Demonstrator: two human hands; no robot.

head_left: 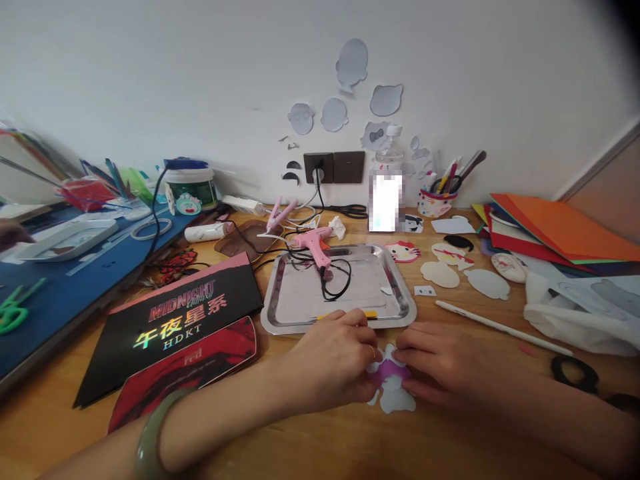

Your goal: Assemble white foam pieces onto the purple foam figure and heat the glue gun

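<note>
A small white and purple cut-out figure [393,381] lies on the wooden table in front of the metal tray. My left hand [340,360], with a ring on one finger, has its bent fingers on the figure's left edge. From the other side, my right hand [435,360] rests its fingers on the right edge. Both hands' fingers are close together and pressed on the piece; the left fingertips are partly hidden. Just behind my left hand, a yellow strip [371,315] lies on the tray's near rim.
A pink glue gun [315,245] with a black cable lies on the metal tray [400,321]. Black packages [175,327] are at left. At right are a white pen [500,327], paper shapes [440,274] and black scissors [575,375]. Another person's hand [14,233] is at far left.
</note>
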